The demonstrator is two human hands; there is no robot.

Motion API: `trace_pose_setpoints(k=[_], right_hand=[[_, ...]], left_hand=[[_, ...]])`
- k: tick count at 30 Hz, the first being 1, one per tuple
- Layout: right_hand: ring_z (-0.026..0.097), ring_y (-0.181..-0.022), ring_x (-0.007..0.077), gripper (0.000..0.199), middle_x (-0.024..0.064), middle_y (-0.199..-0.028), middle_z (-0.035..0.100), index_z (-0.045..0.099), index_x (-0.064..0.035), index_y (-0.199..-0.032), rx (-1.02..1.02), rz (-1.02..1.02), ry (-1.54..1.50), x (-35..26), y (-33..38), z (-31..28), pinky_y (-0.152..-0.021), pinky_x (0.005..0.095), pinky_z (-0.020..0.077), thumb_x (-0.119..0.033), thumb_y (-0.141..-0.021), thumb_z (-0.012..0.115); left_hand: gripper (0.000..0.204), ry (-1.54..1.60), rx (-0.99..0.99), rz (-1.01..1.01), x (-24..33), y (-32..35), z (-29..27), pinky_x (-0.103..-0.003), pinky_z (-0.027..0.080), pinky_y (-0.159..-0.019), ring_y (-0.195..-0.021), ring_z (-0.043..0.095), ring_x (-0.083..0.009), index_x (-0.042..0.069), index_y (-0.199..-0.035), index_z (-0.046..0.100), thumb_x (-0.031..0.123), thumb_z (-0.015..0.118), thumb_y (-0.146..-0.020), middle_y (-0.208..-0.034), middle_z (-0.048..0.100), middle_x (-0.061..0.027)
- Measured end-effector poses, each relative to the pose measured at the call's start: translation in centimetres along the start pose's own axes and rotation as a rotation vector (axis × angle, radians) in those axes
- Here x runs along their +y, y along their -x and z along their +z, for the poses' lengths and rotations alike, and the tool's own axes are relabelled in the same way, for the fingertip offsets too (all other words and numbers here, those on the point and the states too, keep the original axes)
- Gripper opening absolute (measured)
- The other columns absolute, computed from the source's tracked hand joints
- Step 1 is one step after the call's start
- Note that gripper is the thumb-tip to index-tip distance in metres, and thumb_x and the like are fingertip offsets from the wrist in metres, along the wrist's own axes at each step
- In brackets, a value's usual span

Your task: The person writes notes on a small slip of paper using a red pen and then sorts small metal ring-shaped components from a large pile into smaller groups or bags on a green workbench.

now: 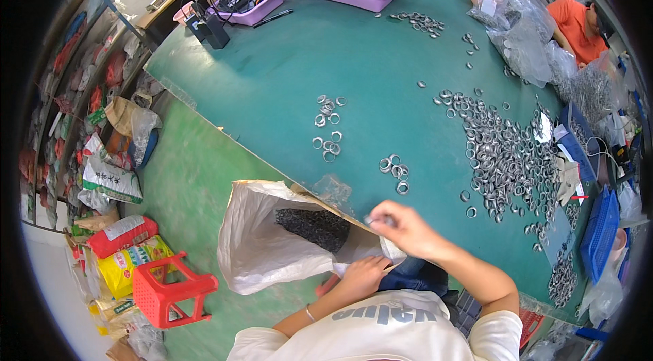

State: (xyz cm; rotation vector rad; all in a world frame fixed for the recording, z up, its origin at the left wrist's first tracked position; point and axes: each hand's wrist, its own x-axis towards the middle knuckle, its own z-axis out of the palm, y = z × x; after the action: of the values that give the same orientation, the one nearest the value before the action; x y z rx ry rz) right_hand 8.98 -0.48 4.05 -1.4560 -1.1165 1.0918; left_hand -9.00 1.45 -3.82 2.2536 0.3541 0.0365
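Partly blurred, right hand grips sack.

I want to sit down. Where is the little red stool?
In the head view, the red plastic stool stands on the green floor at the lower left, beside the yellow bag and left of the white sack.

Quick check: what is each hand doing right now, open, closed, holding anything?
Left hand: closed on the lower edge of the open white plastic sack of dark small parts.
Right hand: fingers pinched at the sack's upper rim; what it grips cannot be told.
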Motion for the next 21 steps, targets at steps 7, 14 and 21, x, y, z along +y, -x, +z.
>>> trace_pose_setpoints(k=[7, 14, 21], right_hand=[[0.059, -0.09, 0.0381, 0.024, 0.0143, -0.102, 0.054, 0.057, -0.0027, -0.105, 0.1, -0.247, 0.504, -1.7, -0.9, 1.4, -0.075, 0.0435, 0.0499, -0.012, -0.085, 0.065], [0.055, -0.091, 0.032, 0.019, 0.0129, -0.092, 0.054, 0.057, -0.0023, -0.092, 0.52, -0.06, 1.008, 0.8, -3.7, -3.9, -0.077, 0.044, 0.0461, -0.012, -0.08, 0.069], [0.057, -0.092, 0.0319, 0.013, 0.013, -0.095, 0.055, 0.061, -0.0011, -0.088, 0.469, 0.001, 0.891, 1.2, -4.3, -4.8, -0.079, 0.0431, 0.0478, -0.007, -0.078, 0.068]], left_hand=[[0.023, -0.012, -0.058, -0.062, 0.2, -0.2, 0.1, -0.046, 0.051, -0.071, -0.089, 0.062, -0.0358, 0.006, -0.106, 0.057, 0.011, 0.059, -0.084, -0.097, 0.063, -0.0161], [0.02, -0.014, -0.055, -0.026, -0.2, 0.0, 0.0, -0.045, 0.05, -0.07, -0.088, 0.062, -0.0355, 0.006, -0.106, 0.057, 0.013, 0.057, -0.087, -0.096, 0.063, -0.0151], [0.022, 0.002, -0.043, -0.048, 0.0, 0.1, 0.0, -0.046, 0.05, -0.072, -0.089, 0.062, -0.0357, 0.006, -0.106, 0.058, 0.015, 0.058, -0.086, -0.097, 0.064, -0.0156]])
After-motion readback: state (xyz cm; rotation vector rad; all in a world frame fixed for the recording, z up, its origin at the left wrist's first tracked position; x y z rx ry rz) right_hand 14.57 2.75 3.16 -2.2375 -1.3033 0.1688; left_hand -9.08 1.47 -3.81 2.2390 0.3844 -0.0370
